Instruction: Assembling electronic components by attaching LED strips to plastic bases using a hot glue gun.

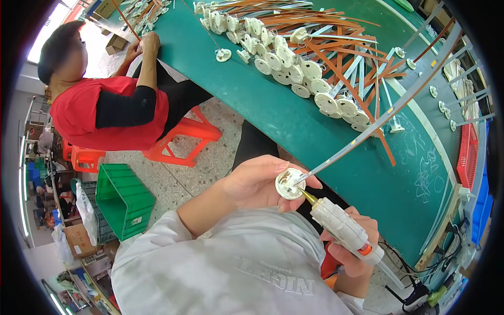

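Between the fingers of my left hand (252, 181) is a round white disc base (287, 192), its inner face toward me, with brownish marks on it. A long thin LED strip (362, 137) rises from the base toward the upper right. My right hand (359, 236) is wrapped round a white hot glue gun (338, 223) with an orange switch. The gun's brass nozzle (308, 197) points at the disc close to the foot of the strip; whether it touches cannot be made out. A glue stick (389, 274) sticks out of the gun's back end.
On the green table (252, 110) lies a heap of white disc bases (310, 71) with brown and white strips (346, 58). A red-shirted person (113, 113) sits at the left on an orange stool (186, 134). A green crate (123, 199) stands on the floor. Cables lie at the right.
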`<action>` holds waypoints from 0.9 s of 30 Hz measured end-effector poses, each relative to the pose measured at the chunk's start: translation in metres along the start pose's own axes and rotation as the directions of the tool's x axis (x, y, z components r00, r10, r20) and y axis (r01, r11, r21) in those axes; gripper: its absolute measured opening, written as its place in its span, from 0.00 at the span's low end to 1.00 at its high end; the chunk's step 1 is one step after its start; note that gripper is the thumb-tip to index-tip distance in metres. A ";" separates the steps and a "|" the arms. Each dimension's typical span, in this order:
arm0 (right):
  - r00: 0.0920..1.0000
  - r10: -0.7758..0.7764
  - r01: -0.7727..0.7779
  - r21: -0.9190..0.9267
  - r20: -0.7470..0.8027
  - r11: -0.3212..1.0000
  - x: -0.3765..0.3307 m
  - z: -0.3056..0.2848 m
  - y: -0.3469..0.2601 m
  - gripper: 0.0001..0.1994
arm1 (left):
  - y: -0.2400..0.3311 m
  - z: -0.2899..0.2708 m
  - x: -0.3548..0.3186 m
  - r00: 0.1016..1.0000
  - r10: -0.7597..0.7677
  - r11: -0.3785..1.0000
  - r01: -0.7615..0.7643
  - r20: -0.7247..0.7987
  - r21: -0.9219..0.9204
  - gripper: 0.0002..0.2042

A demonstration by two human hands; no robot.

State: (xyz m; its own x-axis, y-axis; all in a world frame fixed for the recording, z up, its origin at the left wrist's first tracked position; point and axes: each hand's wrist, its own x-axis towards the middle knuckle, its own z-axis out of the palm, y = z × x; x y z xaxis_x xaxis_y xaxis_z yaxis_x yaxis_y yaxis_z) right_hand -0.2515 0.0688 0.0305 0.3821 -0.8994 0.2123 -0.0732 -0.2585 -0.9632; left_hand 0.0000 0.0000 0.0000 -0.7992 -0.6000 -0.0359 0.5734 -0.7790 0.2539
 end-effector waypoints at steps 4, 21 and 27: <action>0.997 0.072 -0.072 -0.023 0.010 0.997 0.001 -0.006 -0.007 0.12 | 0.006 0.009 0.000 0.999 -0.033 0.997 0.035 -0.026 0.067 0.27; 0.996 0.077 -0.062 -0.268 0.043 0.961 -0.009 -0.017 -0.012 0.12 | 0.012 0.000 0.000 0.997 0.069 0.993 -0.065 -0.041 0.095 0.26; 0.899 0.072 -0.258 -0.390 -0.431 0.884 -0.014 -0.017 -0.014 0.05 | 0.009 0.001 -0.001 0.992 0.065 0.997 -0.060 -0.112 0.050 0.27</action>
State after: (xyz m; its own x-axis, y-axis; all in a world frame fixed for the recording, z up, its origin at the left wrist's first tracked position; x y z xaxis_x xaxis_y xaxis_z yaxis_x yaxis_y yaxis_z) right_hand -0.2717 0.0788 0.0442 -0.0588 -0.9796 0.1921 -0.5224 -0.1338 -0.8421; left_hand 0.0061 -0.0064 0.0036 -0.7348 -0.6662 -0.1275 0.6104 -0.7314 0.3040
